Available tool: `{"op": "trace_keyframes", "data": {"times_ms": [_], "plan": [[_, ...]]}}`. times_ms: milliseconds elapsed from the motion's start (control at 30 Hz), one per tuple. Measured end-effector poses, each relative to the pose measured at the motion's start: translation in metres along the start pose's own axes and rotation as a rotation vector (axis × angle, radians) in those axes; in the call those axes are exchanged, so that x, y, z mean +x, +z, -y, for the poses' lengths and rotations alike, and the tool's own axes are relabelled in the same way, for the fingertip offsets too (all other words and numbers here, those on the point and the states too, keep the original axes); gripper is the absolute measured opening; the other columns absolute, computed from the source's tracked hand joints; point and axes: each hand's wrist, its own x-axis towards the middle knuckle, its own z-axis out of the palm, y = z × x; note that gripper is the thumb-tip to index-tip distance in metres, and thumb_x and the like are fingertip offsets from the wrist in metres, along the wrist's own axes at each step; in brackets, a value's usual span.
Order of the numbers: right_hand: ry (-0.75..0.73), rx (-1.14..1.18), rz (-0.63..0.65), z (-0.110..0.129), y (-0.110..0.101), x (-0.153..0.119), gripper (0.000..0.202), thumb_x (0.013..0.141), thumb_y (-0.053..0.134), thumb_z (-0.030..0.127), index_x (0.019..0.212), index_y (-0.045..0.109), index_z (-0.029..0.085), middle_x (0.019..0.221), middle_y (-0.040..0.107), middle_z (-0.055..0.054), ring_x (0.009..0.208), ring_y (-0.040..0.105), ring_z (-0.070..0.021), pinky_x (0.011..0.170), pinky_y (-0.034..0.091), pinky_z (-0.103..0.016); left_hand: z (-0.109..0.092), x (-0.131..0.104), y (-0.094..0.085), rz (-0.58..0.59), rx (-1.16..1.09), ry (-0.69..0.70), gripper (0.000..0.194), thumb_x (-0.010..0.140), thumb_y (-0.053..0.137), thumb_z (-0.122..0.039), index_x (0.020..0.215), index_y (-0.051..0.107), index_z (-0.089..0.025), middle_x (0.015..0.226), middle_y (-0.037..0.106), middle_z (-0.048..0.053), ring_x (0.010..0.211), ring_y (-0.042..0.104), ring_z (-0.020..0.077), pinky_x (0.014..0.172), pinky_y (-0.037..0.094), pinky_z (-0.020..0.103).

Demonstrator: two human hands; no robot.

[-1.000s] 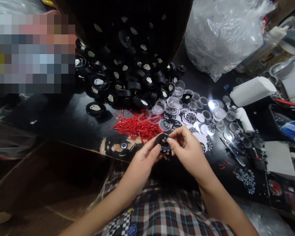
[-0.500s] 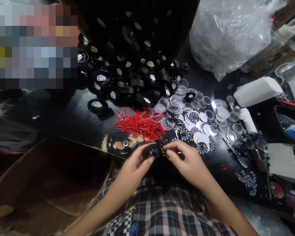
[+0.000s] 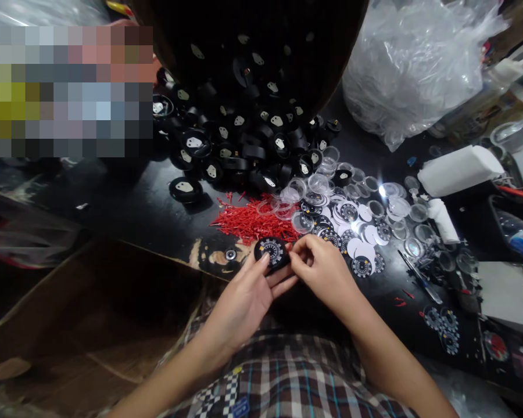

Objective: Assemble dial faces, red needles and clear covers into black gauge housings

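Observation:
A round black gauge (image 3: 272,251) with a printed dial face lies tilted up in my left hand (image 3: 253,290), whose thumb presses on its lower edge while the fingers support it from below. Just to the right, my right hand (image 3: 320,270) is closed in a pinch at the gauge's right edge; what its fingertips hold is too small to name. Beyond the gauge spreads a pile of thin red pointers (image 3: 253,217). Printed dial discs (image 3: 361,266) and clear round covers (image 3: 303,222) are heaped right of the pointers.
Many black round housings (image 3: 194,142) are piled behind, before a large dark container. A clear plastic bag (image 3: 409,69) stands back right. Tweezers (image 3: 421,277), white rolls (image 3: 459,170) and a white box (image 3: 505,293) lie rightward. A person, blurred out, is at upper left.
My left hand has turned the black piece so its dial face now shows upward. My right hand has closed into a tighter pinch beside it. The whole view has shifted slightly.

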Motion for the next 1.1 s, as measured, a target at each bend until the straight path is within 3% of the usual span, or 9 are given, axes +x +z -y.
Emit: {"op": "trace_keyframes", "data": {"times_ms": [200,333,467,633,833,1000,1100], "plan": [[-0.114,-0.007,-0.101,-0.003,-0.001,-0.008,0.009,0.088,0.058,0.019,0.079,0.059,0.021,0.084,0.069,-0.002,0.079,0.061,-0.0187,0.08,0.038,-0.035,0.002,0.002,0.005,0.033,0.019,0.03,0.024,0.091,0.061,-0.028,0.114,0.059,-0.022,0.119,0.07,0.009,0.108,0.068,0.0258,0.101,0.051,0.048],[-0.083,0.101,-0.141,-0.006,-0.001,-0.008,0.008,0.086,0.059,0.02,0.078,0.058,0.022,0.081,0.067,-0.002,0.078,0.06,-0.0187,0.077,0.041,-0.034,0.001,-0.002,0.005,-0.02,0.005,0.07,0.02,0.09,0.064,-0.029,0.108,0.058,-0.025,0.123,0.068,0.005,0.108,0.069,0.0281,0.098,0.053,0.049],[-0.109,0.195,-0.176,-0.004,-0.001,-0.011,0.008,0.087,0.06,0.018,0.08,0.058,0.022,0.083,0.067,-0.002,0.079,0.06,-0.0178,0.076,0.043,-0.033,0.003,-0.003,0.009,0.019,-0.005,0.05,0.021,0.092,0.061,-0.028,0.113,0.058,-0.024,0.121,0.069,0.007,0.108,0.069,0.0264,0.096,0.054,0.047],[-0.239,-0.034,-0.212,-0.003,0.001,-0.015,0.008,0.093,0.055,0.021,0.086,0.059,0.02,0.091,0.07,-0.005,0.088,0.061,-0.0212,0.083,0.04,-0.037,0.008,0.0,0.01,-0.016,0.02,0.108,0.018,0.089,0.065,-0.028,0.105,0.064,-0.02,0.111,0.073,0.007,0.106,0.069,0.0232,0.101,0.052,0.043],[-0.258,-0.182,-0.205,-0.001,-0.002,-0.018,0.013,0.094,0.051,0.021,0.085,0.06,0.018,0.086,0.066,-0.006,0.085,0.058,-0.0221,0.079,0.037,-0.037,0.011,-0.002,0.005,-0.037,0.164,0.249,0.034,0.087,0.067,-0.031,0.12,0.061,-0.025,0.122,0.069,0.005,0.119,0.061,0.0225,0.107,0.046,0.038],[-0.199,0.137,-0.16,0.007,-0.011,-0.019,0.01,0.092,0.056,0.019,0.083,0.058,0.02,0.082,0.062,-0.001,0.079,0.057,-0.0164,0.077,0.04,-0.032,0.007,0.004,0.01,-0.097,0.239,0.324,0.04,0.086,0.068,-0.032,0.125,0.058,-0.029,0.122,0.068,0.003,0.115,0.062,0.0203,0.101,0.049,0.033],[-0.172,0.231,-0.143,0.01,-0.012,-0.02,0.01,0.093,0.058,0.021,0.084,0.061,0.021,0.081,0.061,0.0,0.079,0.057,-0.0151,0.075,0.04,-0.031,0.01,0.011,0.014,-0.09,0.275,0.276,0.037,0.081,0.072,-0.029,0.116,0.063,-0.026,0.112,0.07,0.002,0.104,0.065,0.0181,0.092,0.051,0.028]]}}
